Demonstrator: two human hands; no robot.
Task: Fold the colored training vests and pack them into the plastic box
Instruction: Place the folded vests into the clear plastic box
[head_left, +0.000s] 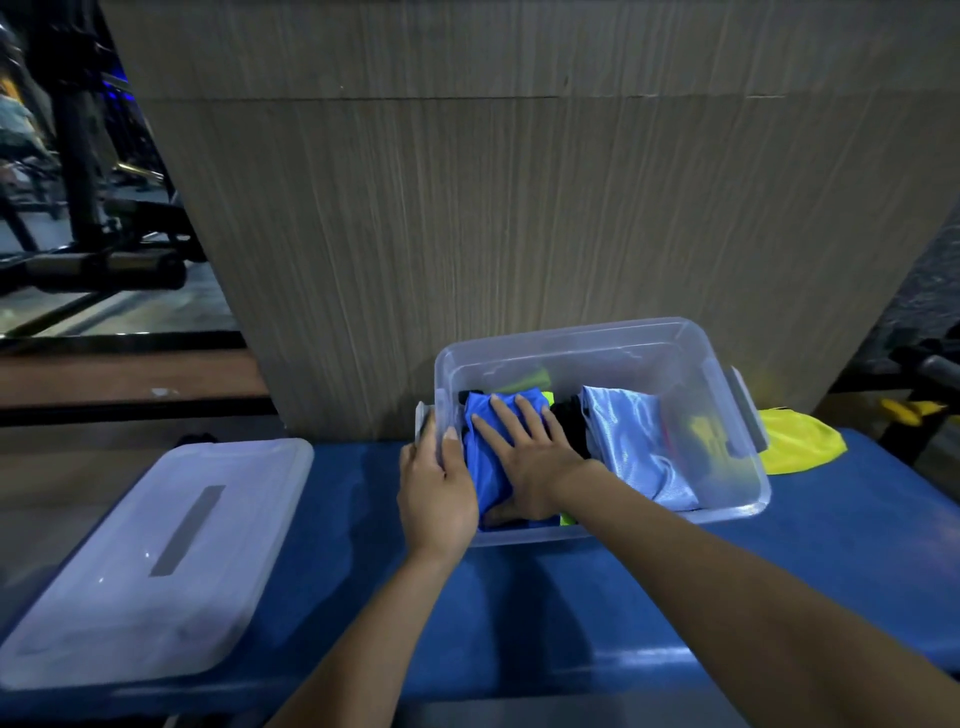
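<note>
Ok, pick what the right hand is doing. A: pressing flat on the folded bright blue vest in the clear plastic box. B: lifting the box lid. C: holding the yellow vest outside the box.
A: the right hand lies flat, fingers straight, on the folded bright blue vest inside the clear plastic box.

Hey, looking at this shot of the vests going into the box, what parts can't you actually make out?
- Head view: bottom of the plastic box, covered by vests.
- Blue vest, partly under the right hand and left hand.
- Black item, mostly hidden between the vests.
- Yellow vest, partly behind the box.
- Gym equipment, dark and blurred.
</note>
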